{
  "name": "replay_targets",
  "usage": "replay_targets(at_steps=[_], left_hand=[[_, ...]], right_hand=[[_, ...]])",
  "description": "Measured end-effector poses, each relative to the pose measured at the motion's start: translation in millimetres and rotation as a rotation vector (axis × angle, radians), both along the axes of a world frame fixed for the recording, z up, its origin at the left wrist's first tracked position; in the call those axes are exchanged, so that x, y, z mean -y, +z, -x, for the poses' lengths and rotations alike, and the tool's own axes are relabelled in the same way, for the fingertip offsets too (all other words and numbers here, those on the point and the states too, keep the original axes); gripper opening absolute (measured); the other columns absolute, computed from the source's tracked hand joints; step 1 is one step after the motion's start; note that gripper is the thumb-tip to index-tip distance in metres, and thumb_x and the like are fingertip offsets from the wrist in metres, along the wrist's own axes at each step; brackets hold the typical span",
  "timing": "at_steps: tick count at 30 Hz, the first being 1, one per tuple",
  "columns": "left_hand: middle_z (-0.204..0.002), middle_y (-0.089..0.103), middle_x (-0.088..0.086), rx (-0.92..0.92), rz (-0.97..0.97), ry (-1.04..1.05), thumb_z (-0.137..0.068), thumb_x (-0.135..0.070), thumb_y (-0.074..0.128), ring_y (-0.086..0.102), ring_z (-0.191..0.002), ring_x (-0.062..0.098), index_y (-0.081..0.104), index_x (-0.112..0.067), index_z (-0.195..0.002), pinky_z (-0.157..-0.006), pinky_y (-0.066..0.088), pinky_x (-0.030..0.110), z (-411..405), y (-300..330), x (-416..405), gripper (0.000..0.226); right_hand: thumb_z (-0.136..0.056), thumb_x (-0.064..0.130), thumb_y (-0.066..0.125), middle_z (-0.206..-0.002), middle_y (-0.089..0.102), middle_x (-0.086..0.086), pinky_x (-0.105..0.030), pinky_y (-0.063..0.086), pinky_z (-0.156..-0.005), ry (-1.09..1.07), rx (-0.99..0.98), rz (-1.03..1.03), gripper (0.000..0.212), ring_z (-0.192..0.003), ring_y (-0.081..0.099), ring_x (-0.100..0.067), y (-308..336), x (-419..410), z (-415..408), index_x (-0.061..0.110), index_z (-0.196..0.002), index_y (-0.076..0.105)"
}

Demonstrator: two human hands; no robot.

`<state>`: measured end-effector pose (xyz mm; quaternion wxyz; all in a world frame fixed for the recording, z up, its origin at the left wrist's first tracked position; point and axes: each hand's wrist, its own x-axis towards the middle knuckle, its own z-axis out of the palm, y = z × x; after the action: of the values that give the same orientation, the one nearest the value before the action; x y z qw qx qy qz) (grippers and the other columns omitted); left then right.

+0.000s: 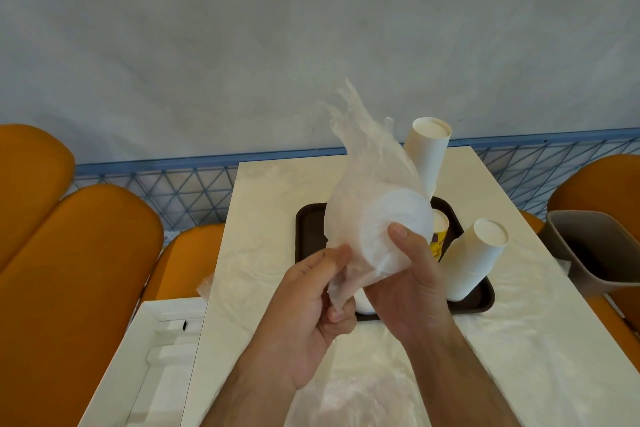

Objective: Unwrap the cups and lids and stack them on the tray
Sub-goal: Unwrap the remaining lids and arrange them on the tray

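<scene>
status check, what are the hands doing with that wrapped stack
Left hand pinches plastic wrap. Right hand grips wrapped lid stack above tray. Two cup stacks on tray. Nothing in the way.

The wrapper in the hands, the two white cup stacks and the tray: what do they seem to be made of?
Wrapper: thin clear plastic film, since it crinkles and shows white lids through it. Cup stacks: probably matte white paper, with rolled base rims. Tray: dark brown, likely moulded plastic, with a raised rounded rim.
</scene>
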<state>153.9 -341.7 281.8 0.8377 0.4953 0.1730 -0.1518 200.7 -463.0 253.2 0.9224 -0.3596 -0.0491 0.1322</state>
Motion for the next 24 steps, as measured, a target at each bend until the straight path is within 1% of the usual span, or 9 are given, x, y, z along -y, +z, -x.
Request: replay_targets(at_steps=[3, 7, 8, 11, 14, 16, 18, 20, 24], left_hand=[[-0.063, 0.035, 0.007, 0.025, -0.077, -0.004, -0.095, -0.017, 0.057, 0.024, -0.049, 0.013, 0.053, -0.006, -0.078, -0.051, 0.015, 0.028, 3, -4, 2, 0.021], [-0.064, 0.039, 0.009, 0.012, -0.241, -0.041, -0.096, -0.016, 0.056, 0.026, -0.051, 0.015, 0.058, 0.0, -0.081, -0.052, 0.019, 0.028, 11, -11, 6, 0.022], [-0.066, 0.04, 0.01, 0.002, -0.317, -0.041, -0.096, -0.018, 0.056, 0.027, -0.053, 0.015, 0.058, 0.0, -0.08, -0.052, 0.022, 0.027, 12, -13, 5, 0.024], [-0.065, 0.046, 0.0, 0.071, -0.604, 0.034, -0.093, -0.033, 0.056, 0.036, -0.054, 0.01, 0.057, -0.009, -0.079, -0.053, 0.03, 0.021, 14, -15, 1, 0.028], [-0.073, 0.05, -0.009, 0.29, -0.88, 0.121, -0.073, -0.071, 0.054, 0.045, -0.06, 0.007, 0.052, -0.027, -0.084, -0.054, 0.04, 0.017, 20, -4, -1, 0.045], [-0.084, 0.052, -0.014, 0.377, -1.061, 0.067, -0.063, -0.083, 0.049, 0.049, -0.067, 0.005, 0.052, -0.037, -0.091, -0.058, 0.042, 0.016, 20, 0, 2, 0.054], [-0.085, 0.055, -0.017, 0.468, -1.181, 0.057, -0.071, -0.078, 0.053, 0.053, -0.071, 0.002, 0.052, -0.041, -0.086, -0.057, 0.041, 0.015, 14, -1, 7, 0.04], [-0.075, 0.058, -0.016, 0.539, -1.195, 0.087, -0.085, -0.058, 0.06, 0.055, -0.07, 0.004, 0.058, -0.035, -0.08, -0.056, 0.042, 0.017, 9, -4, 7, 0.024], [-0.071, 0.061, -0.011, 0.648, -1.139, 0.091, -0.091, -0.05, 0.05, 0.058, -0.074, 0.014, 0.065, -0.023, -0.08, -0.064, 0.051, 0.026, 8, -13, 6, 0.033]], right_hand=[[-0.055, 0.044, 0.093, -0.112, 0.068, -0.012, -0.04, 0.059, -0.08, -0.018, 0.008, -0.035, 0.094, -0.106, 0.066, -0.03, 1, 1, -1, 0.012, -0.135, 0.056], [-0.064, 0.031, 0.079, -0.104, 0.073, -0.004, -0.037, 0.059, -0.079, -0.065, 0.029, -0.038, 0.044, -0.098, 0.07, -0.021, 2, 5, -4, 0.028, -0.108, 0.078], [-0.066, 0.03, 0.075, -0.105, 0.072, -0.004, -0.037, 0.059, -0.078, -0.076, 0.016, -0.04, 0.044, -0.098, 0.07, -0.021, 3, 6, -6, 0.028, -0.11, 0.077], [-0.067, 0.026, 0.078, -0.122, 0.064, -0.014, -0.043, 0.058, -0.081, -0.132, 0.009, -0.027, 0.077, -0.11, 0.065, -0.03, 5, 4, -10, 0.018, -0.14, 0.054], [-0.065, 0.026, 0.077, -0.135, 0.057, -0.017, -0.052, 0.058, -0.088, -0.197, 0.023, 0.072, 0.084, -0.117, 0.064, -0.033, 8, -2, -10, 0.022, -0.143, 0.046], [-0.063, 0.027, 0.079, -0.134, 0.059, -0.014, -0.05, 0.06, -0.083, -0.211, 0.03, 0.128, 0.083, -0.118, 0.064, -0.035, 8, -6, -6, 0.027, -0.14, 0.048], [-0.062, 0.028, 0.08, -0.131, 0.06, -0.009, -0.047, 0.059, -0.075, -0.193, 0.029, 0.155, 0.08, -0.115, 0.065, -0.036, 6, -10, -3, 0.032, -0.137, 0.05], [-0.062, 0.029, 0.081, -0.131, 0.06, -0.008, -0.052, 0.059, -0.079, -0.195, 0.02, 0.171, 0.079, -0.119, 0.063, -0.036, 5, -13, -2, 0.034, -0.136, 0.051], [-0.062, 0.03, 0.081, -0.131, 0.061, -0.006, -0.054, 0.058, -0.088, -0.22, 0.019, 0.175, 0.08, -0.122, 0.061, -0.033, 6, -14, -5, 0.031, -0.136, 0.05]])
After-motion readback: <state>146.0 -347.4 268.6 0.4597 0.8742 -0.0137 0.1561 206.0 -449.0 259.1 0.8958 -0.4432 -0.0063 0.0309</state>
